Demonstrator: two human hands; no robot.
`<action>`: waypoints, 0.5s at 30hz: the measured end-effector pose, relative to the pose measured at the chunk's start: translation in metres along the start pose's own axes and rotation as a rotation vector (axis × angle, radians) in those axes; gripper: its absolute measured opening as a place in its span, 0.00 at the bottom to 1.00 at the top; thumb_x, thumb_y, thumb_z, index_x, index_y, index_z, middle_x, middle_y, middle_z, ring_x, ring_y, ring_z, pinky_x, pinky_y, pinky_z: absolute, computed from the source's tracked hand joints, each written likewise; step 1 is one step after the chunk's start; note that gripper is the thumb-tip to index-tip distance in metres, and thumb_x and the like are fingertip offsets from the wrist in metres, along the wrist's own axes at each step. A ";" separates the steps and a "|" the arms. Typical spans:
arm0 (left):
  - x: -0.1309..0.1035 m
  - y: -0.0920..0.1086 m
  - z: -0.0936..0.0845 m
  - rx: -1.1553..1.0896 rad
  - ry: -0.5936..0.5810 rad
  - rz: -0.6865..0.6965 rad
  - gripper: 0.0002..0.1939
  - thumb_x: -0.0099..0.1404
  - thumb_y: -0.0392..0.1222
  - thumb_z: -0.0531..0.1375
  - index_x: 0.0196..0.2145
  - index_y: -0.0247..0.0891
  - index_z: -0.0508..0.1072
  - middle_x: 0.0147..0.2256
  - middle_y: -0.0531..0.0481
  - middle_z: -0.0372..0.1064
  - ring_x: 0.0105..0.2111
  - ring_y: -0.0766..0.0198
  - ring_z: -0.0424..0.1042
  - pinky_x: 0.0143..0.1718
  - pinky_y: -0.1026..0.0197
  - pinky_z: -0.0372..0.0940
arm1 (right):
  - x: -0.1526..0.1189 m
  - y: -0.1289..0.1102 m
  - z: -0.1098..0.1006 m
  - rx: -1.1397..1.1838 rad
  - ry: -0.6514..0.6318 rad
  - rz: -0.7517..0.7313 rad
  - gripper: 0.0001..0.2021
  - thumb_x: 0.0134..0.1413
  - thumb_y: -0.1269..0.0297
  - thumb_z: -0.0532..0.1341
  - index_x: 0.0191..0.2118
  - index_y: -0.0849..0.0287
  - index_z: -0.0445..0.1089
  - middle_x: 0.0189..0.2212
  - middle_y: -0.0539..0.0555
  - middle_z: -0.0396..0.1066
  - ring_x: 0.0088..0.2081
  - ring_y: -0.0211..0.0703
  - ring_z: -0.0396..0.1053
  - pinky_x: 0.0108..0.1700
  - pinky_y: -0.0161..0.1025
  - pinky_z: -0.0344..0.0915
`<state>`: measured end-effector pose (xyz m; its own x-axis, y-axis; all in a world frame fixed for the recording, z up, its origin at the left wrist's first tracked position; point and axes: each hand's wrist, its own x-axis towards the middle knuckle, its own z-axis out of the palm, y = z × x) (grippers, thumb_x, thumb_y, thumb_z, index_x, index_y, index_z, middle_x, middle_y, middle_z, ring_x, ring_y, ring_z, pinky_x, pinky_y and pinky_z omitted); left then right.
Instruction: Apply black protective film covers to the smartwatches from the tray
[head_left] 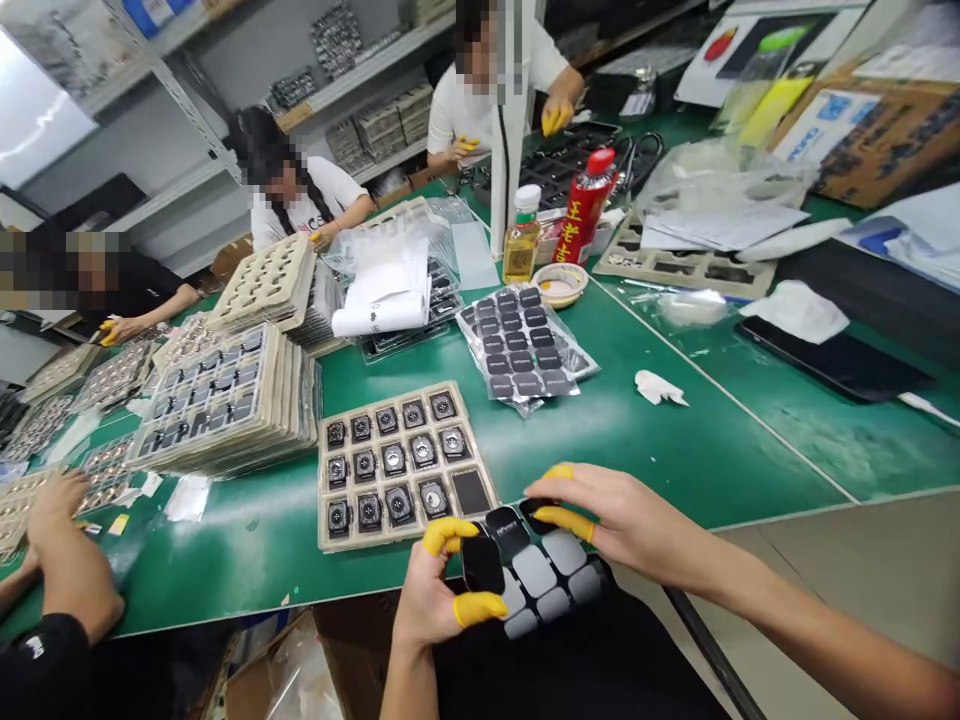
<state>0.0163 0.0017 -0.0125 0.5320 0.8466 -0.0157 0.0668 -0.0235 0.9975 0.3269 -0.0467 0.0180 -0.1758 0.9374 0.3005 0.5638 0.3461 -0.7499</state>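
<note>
My left hand, with yellow finger covers, grips a dark watch body by its edges, glossy face toward me. My right hand, also in yellow finger covers, pinches the upper right part of a sheet of rounded-square stickers. Grey areas cover the sheet's lower part, and a black sticker shows at its top between my hands. The watch overlaps the sheet's left end. Just beyond lies a beige tray of watch bodies in rows, with one dark compartment at its near right corner.
Stacked trays stand at the left. More sticker sheets, a tape roll, a yellow bottle and a red can lie farther back. A phone rests at the right. Several people work around the green table.
</note>
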 end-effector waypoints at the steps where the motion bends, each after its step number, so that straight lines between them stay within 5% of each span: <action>1: -0.001 -0.002 0.001 -0.019 0.015 -0.024 0.44 0.46 0.72 0.81 0.52 0.39 0.82 0.40 0.45 0.79 0.39 0.56 0.78 0.47 0.55 0.76 | -0.001 0.002 0.001 -0.023 0.007 -0.018 0.12 0.77 0.62 0.58 0.53 0.49 0.80 0.40 0.54 0.83 0.39 0.49 0.82 0.40 0.43 0.76; 8: -0.010 -0.007 0.006 -0.073 0.058 -0.136 0.49 0.40 0.74 0.82 0.51 0.37 0.82 0.40 0.43 0.78 0.40 0.55 0.75 0.49 0.53 0.73 | 0.002 0.007 0.006 0.006 -0.043 0.085 0.11 0.72 0.65 0.59 0.48 0.48 0.79 0.43 0.55 0.85 0.41 0.53 0.83 0.41 0.45 0.80; 15: -0.011 -0.008 0.010 -0.223 0.097 -0.175 0.49 0.40 0.71 0.83 0.52 0.39 0.79 0.38 0.47 0.75 0.37 0.59 0.73 0.45 0.57 0.70 | 0.004 0.015 0.013 -0.117 -0.018 -0.126 0.15 0.72 0.68 0.56 0.50 0.47 0.80 0.36 0.53 0.83 0.34 0.49 0.81 0.34 0.43 0.76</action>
<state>0.0187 -0.0125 -0.0214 0.4451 0.8745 -0.1927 -0.0420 0.2354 0.9710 0.3238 -0.0371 0.0003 -0.2654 0.8877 0.3763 0.6264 0.4555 -0.6325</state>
